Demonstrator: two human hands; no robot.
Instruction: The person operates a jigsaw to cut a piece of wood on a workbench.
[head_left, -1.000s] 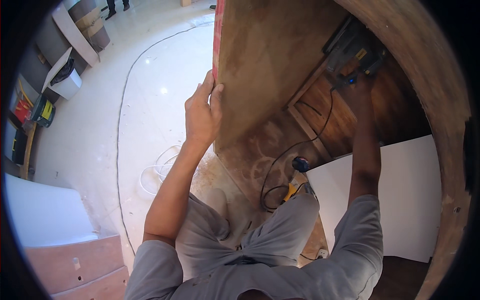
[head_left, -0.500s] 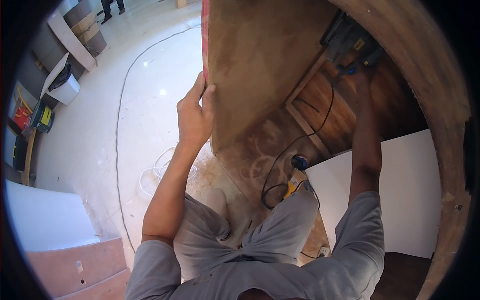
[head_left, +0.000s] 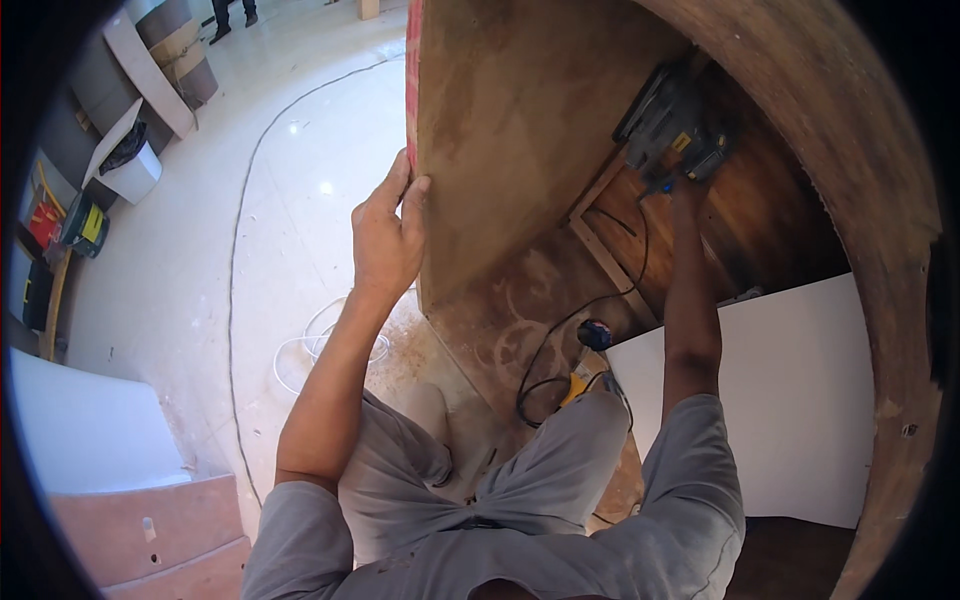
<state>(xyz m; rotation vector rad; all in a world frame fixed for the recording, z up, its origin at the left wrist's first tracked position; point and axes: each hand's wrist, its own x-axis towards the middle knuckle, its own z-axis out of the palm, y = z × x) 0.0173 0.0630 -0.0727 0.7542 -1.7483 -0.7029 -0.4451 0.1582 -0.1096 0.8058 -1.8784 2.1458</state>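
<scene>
My left hand (head_left: 388,225) grips the upright edge of a brown wooden panel (head_left: 520,130), thumb on the inner face and fingers round the outer side. Pink-red colour runs along that edge. My right hand (head_left: 688,190) reaches into the dark wooden recess, closed round a dark corded power sander (head_left: 665,125) with a yellow label. The sander's flat base faces the panel's inner face; whether it touches cannot be told. Its black cord (head_left: 640,262) hangs down in a curve towards the floor of the recess.
By my knee lie a yellow-and-black tool (head_left: 578,382) and a dark round object (head_left: 594,334). A white board (head_left: 780,390) stands at my right, below a curved wooden rim (head_left: 850,120). White cable (head_left: 300,355) coils on the floor. A white bin (head_left: 132,175) and a bucket (head_left: 85,230) stand left.
My right hand has brought the sander left and slightly nearer, out of the dark corner to the panel's inner face. My left hand keeps its hold on the panel edge.
</scene>
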